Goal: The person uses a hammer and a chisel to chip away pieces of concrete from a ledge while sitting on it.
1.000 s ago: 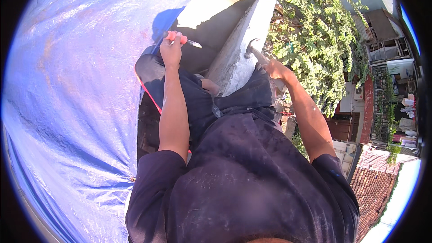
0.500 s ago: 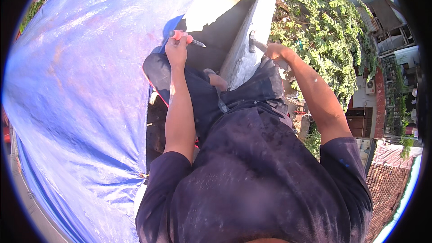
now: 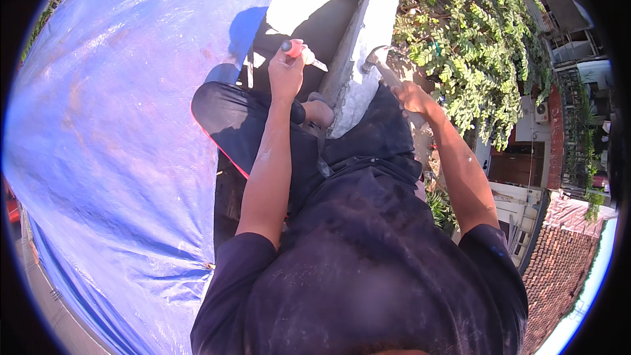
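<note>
My left hand point(image 3: 286, 77) is closed around a chisel point(image 3: 319, 64) with a pinkish-red grip guard and a dark butt end. Its pale metal tip points right toward the narrow whitish wall point(image 3: 358, 95), apart from it. On the other side of the wall, my right hand point(image 3: 415, 100) grips the wooden handle of a hammer point(image 3: 377, 59). The hammer's metal head is over the wall's right edge; whether it touches the wall I cannot tell. The wall's top looks rough and chipped between my legs.
A large blue tarp point(image 3: 125, 131) stretches along my left side. Leafy branches point(image 3: 470, 39) crowd the right edge of the wall. My bare foot point(image 3: 319, 112) is beside the wall. Lower right, a tiled roof point(image 3: 568, 263) and buildings lie well below.
My left hand has moved right with the chisel, closer to the wall. My right hand has shifted slightly right and down, and the hammer has turned. My left knee has swung outward over the tarp's edge.
</note>
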A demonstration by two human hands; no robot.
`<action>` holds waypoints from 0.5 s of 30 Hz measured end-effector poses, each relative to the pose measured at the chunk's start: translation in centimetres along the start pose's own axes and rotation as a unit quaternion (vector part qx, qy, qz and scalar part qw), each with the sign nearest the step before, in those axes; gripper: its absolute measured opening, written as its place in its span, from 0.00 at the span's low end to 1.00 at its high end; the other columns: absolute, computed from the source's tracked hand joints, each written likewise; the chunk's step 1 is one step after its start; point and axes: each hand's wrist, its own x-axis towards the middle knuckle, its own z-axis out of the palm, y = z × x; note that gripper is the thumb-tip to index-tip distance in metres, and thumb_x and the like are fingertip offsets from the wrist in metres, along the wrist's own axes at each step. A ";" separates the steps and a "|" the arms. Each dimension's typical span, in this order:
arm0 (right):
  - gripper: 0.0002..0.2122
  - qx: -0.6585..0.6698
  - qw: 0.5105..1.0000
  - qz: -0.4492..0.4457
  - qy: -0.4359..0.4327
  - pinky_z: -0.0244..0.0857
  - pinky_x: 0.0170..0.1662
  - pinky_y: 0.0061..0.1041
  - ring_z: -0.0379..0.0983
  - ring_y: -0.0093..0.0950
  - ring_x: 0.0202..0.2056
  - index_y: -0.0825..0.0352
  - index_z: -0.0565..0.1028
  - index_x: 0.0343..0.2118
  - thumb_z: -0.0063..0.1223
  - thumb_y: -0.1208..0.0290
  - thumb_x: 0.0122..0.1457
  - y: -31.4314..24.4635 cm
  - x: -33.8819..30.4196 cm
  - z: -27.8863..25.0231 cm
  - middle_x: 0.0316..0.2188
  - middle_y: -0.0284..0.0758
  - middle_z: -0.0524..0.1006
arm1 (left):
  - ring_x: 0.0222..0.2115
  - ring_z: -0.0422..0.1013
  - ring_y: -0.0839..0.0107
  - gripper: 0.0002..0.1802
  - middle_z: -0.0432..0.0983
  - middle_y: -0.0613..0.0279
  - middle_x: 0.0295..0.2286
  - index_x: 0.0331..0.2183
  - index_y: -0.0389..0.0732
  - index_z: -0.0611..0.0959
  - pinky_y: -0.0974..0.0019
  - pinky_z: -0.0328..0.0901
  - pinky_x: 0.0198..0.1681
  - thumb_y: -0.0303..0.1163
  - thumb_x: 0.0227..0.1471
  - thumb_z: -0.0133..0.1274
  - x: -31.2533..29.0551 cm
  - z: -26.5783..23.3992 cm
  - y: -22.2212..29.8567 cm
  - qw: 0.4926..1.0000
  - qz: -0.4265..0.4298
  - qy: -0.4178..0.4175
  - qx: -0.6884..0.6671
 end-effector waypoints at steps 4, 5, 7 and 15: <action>0.15 -0.089 0.996 -0.014 -0.008 0.66 0.21 0.31 0.70 0.27 0.20 0.70 0.69 0.43 0.53 0.62 0.67 -0.4 -1.2 -0.9 0.25 0.35 0.72 | 0.37 0.78 0.70 0.08 0.78 0.56 0.38 0.40 0.29 0.79 0.68 0.72 0.44 0.15 0.57 0.51 3.2 0.4 -4.7 0.997 -0.009 -0.048 0.063; 0.15 -0.058 0.998 -0.017 -0.009 0.66 0.21 0.30 0.70 0.26 0.20 0.69 0.70 0.43 0.53 0.61 0.67 0.4 -1.3 -1.2 0.24 0.34 0.71 | 0.37 0.77 0.71 0.07 0.78 0.56 0.38 0.39 0.29 0.79 0.68 0.72 0.44 0.15 0.57 0.51 3.5 0.7 -5.9 0.997 -0.003 -0.060 0.040; 0.15 0.006 0.999 -0.036 -0.019 0.65 0.21 0.29 0.68 0.24 0.20 0.68 0.70 0.44 0.53 0.60 0.67 1.2 -0.7 -1.1 0.24 0.33 0.71 | 0.37 0.77 0.71 0.06 0.78 0.56 0.38 0.37 0.29 0.80 0.68 0.71 0.43 0.15 0.56 0.50 4.3 -0.2 -8.2 0.997 0.020 -0.076 0.001; 0.17 0.144 0.989 0.023 0.004 0.62 0.20 0.22 0.66 0.21 0.18 0.60 0.69 0.52 0.58 0.61 0.65 1.0 -3.8 0.8 0.23 0.28 0.71 | 0.32 0.77 0.72 0.12 0.82 0.60 0.31 0.39 0.37 0.83 0.67 0.70 0.39 0.27 0.49 0.56 2.5 3.2 -12.9 0.983 -0.100 0.016 0.156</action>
